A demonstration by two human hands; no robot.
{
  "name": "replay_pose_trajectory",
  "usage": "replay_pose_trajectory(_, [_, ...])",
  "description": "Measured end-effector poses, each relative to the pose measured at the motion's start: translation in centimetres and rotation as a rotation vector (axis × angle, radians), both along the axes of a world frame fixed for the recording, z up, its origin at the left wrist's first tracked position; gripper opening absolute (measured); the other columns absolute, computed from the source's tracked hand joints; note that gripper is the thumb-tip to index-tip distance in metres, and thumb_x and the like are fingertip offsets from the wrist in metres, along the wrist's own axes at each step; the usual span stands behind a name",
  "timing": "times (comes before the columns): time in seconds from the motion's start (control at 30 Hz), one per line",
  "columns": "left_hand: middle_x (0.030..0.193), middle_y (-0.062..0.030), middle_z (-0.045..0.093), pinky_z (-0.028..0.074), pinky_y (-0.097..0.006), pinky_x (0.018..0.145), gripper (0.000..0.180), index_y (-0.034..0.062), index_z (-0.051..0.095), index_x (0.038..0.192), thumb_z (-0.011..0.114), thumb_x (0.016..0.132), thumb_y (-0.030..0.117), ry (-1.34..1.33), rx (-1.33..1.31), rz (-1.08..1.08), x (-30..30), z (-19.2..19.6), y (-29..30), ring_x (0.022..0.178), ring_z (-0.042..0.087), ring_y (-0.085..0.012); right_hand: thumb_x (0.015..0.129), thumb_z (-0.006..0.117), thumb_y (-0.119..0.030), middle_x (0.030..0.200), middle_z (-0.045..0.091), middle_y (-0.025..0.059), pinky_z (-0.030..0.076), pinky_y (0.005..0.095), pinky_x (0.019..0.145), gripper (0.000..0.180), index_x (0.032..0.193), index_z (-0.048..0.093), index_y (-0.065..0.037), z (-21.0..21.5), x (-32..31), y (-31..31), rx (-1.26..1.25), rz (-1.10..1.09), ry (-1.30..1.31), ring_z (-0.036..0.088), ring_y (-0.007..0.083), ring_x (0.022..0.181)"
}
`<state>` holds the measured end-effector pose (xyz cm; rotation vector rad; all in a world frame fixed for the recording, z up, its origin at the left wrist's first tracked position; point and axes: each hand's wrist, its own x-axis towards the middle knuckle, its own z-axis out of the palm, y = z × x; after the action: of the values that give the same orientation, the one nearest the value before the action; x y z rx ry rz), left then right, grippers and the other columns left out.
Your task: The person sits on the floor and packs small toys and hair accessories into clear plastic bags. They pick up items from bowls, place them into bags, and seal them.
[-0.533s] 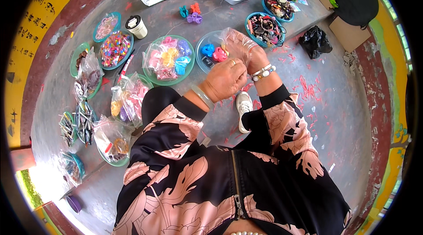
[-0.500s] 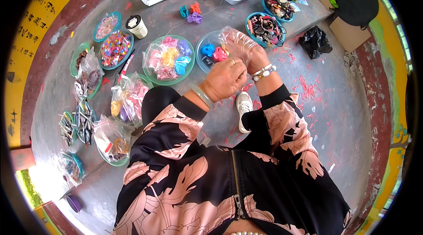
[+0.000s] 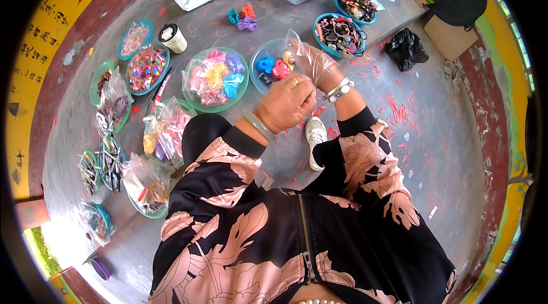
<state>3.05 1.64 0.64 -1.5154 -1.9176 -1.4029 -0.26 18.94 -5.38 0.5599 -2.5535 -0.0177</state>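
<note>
A clear plastic bag (image 3: pixel 292 41) is drawn over my right hand (image 3: pixel 321 69), whose fingers stretch forward inside the film; it looks open, though glare blurs the fingertips. My left hand (image 3: pixel 288 103) is closed, pinching the bag's edge beside the right wrist. Just beyond both hands stands a clear bluish bowl (image 3: pixel 257 53). In it lie a blue claw clip (image 3: pixel 265 64), a pink claw clip (image 3: pixel 281 69), a tan piece near my right fingertips, and a small dark card (image 3: pixel 266 80).
Left of the bowl is a green bowl (image 3: pixel 244 88) of bagged colourful clips. A lidded cup (image 3: pixel 176 40) stands farther left, near a bowl of bright small pieces (image 3: pixel 147 68). Loose claw clips (image 3: pixel 247 23) lie ahead; a hair-tie basin (image 3: pixel 361 47) and black bag (image 3: pixel 406 49) sit right.
The view has shifted slightly. My left hand stays pinched at the bag's edge, and the bag's top now stands up more in front of my right hand.
</note>
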Motion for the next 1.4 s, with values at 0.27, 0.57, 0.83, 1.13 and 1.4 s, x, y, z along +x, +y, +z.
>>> replay_pose_trajectory(0.27, [0.079,-0.0099,0.056,0.046,-0.032,0.06,0.015,0.0044,0.053,0.083,0.064,0.074,0.01,-0.191,0.012,0.112,-0.4,0.3,-0.6,0.069,0.057,-0.0233,0.08,0.058,-0.012,0.11,0.056,0.0092,0.045,0.0294,0.085,0.03,0.108,0.055,-0.002,3.6,1.5,-2.1,-2.127,0.368,-0.919,0.055,0.0188,0.099])
replay_pose_trajectory(0.57, [0.093,-0.0063,0.059,0.047,-0.024,0.06,0.022,0.0024,0.057,0.096,0.062,0.082,0.019,-1.084,0.303,0.15,-6.2,1.4,-4.0,0.075,0.058,-0.0115,0.082,0.058,-0.036,0.119,0.05,0.0219,0.04,0.0424,0.093,0.058,0.126,0.041,-0.002,6.3,2.9,-2.8,-2.082,0.481,-1.103,0.051,0.0337,0.108])
replay_pose_trajectory(0.83, [0.078,-0.0052,0.058,0.051,-0.026,0.065,0.012,0.0014,0.055,0.086,0.054,0.088,0.014,-1.151,0.371,0.056,-6.4,0.9,-4.2,0.071,0.06,-0.0141,0.083,0.058,-0.025,0.114,0.054,0.0176,0.044,0.0382,0.088,0.047,0.118,0.046,0.004,7.6,3.8,-3.7,-2.197,0.479,-0.903,0.053,0.0254,0.105])
replay_pose_trajectory(1.13, [0.076,-0.0044,0.059,0.051,-0.024,0.063,0.015,0.0008,0.055,0.086,0.051,0.09,0.015,-0.877,0.288,0.223,-6.4,0.6,-3.9,0.07,0.06,-0.011,0.088,0.045,-0.016,0.13,0.041,0.0149,0.037,0.04,0.096,0.045,0.131,0.034,-0.006,7.5,3.3,-4.0,-2.225,0.647,-1.081,0.044,0.0303,0.116])
replay_pose_trajectory(1.4, [0.078,-0.0034,0.059,0.051,-0.023,0.059,0.02,0.0013,0.054,0.091,0.053,0.089,0.021,-0.759,0.186,0.312,-6.8,0.0,-3.9,0.075,0.058,-0.0092,0.089,0.044,-0.023,0.134,0.034,0.0195,0.034,0.0434,0.097,0.054,0.137,0.023,-0.011,6.4,3.2,-4.0,-2.099,0.636,-1.221,0.042,0.037,0.116])
